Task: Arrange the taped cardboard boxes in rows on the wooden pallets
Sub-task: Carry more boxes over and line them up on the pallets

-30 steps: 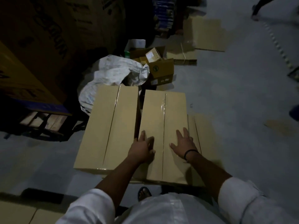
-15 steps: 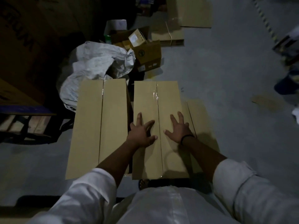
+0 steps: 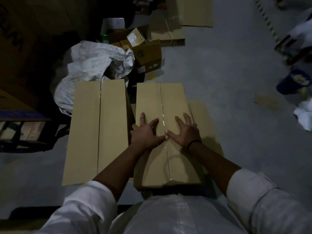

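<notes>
Head view: you lean over a grey floor (image 3: 228, 98) in dim light.
Left box (image 3: 98, 129): closed, just beside the taped box, a dark gap between them.
Taped box (image 3: 172, 102): straight before you, with clear tape along its centre seam.
Sack (image 3: 91, 65): crumpled white, behind the left box.
Left hand (image 3: 145, 132): fingers spread, pressing the taped box's top.
Right hand (image 3: 185, 132): spread likewise across the seam, thumb tips meeting.
Wristband (image 3: 194, 143): dark, on your right wrist.
</notes>
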